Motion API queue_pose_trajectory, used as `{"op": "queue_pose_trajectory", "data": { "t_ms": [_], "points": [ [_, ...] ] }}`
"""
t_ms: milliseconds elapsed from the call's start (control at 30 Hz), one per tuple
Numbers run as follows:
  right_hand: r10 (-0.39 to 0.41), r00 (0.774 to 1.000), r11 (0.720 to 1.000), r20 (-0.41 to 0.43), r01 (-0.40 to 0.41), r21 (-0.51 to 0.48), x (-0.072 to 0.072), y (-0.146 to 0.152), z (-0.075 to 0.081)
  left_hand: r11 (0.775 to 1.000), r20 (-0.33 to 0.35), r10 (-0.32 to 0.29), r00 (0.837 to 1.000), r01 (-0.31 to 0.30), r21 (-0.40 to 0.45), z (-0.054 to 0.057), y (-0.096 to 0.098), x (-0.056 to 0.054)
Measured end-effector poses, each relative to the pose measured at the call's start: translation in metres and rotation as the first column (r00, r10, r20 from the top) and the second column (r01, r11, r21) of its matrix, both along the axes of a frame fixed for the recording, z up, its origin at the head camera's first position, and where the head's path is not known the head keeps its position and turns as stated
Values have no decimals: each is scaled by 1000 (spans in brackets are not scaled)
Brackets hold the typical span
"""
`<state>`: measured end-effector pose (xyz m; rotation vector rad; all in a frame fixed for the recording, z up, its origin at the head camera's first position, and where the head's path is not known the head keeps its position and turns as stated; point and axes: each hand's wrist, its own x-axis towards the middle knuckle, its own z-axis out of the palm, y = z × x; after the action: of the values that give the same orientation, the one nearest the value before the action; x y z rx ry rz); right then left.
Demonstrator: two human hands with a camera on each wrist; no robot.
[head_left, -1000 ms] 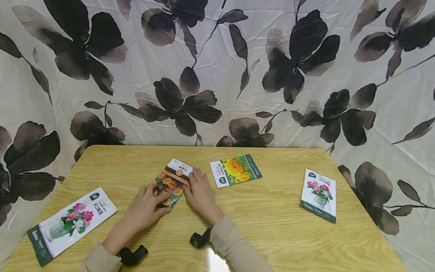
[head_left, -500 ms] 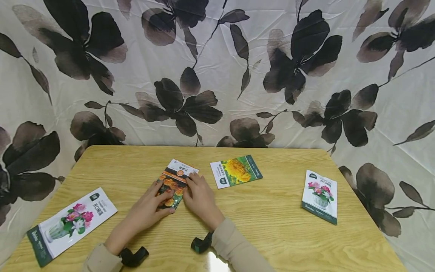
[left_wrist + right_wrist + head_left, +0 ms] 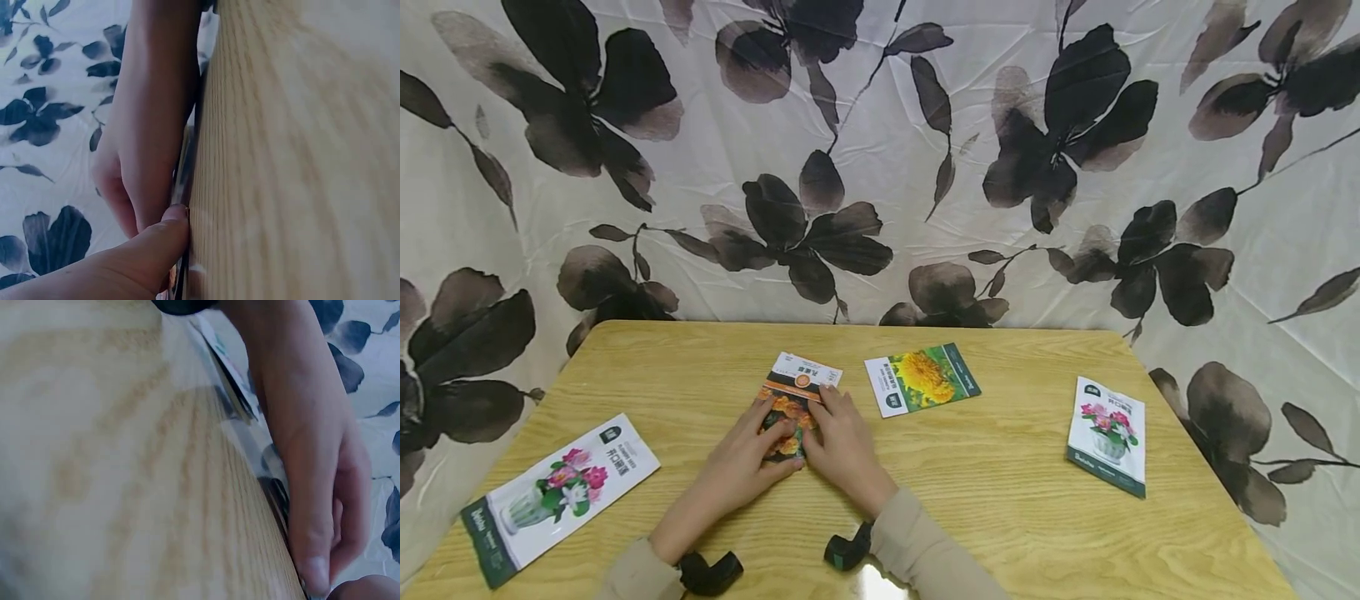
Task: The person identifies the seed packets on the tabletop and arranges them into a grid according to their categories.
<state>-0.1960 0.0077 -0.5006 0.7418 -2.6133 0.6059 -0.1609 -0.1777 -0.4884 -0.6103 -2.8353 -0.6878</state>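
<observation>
A seed packet with orange marigolds point(image 3: 790, 407) lies flat on the wooden table, left of the middle. My left hand point(image 3: 736, 462) rests over its lower left part, fingers along the left side and thumb at the near edge. My right hand point(image 3: 842, 446) lies along its right side, fingertips on the orange band and thumb close to the lower edge. The left wrist view has my left thumb point(image 3: 147, 253) low at the packet's thin edge, with the right hand point(image 3: 150, 125) behind. In the right wrist view my right hand point(image 3: 309, 469) extends down at the tabletop.
A yellow-flower seed packet point(image 3: 922, 379) lies just right of the hands. Packets with pink potted flowers lie at the left, a larger one point(image 3: 561, 496), and at the far right, a smaller one point(image 3: 1107, 436). A floral cloth point(image 3: 925, 167) hangs behind the table point(image 3: 985, 500).
The marigold packet has shifted slightly right and turned to stand straighter. My left hand has moved right along with it; the right hand has moved only slightly. The other packets stay in place.
</observation>
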Motion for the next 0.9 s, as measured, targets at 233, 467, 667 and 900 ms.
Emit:
{"op": "queue_pose_trajectory", "data": {
  "t_ms": [233,467,667,900],
  "points": [
    [1,1000,1000,1,-1,14,2,1,0,1000,-12,3,1000,-2,22,-7,10,-8],
    [3,1000,1000,25,-3,15,1,0,-2,999,-35,18,999,-16,48,-13,14,-14],
    [20,999,1000,43,-20,-10,0,4,-1,998,-51,24,998,-21,59,-15,18,-18],
    [51,995,998,86,-48,-31,-7,14,-3,997,-75,44,996,-39,68,-20,28,-23]
  ]
}}
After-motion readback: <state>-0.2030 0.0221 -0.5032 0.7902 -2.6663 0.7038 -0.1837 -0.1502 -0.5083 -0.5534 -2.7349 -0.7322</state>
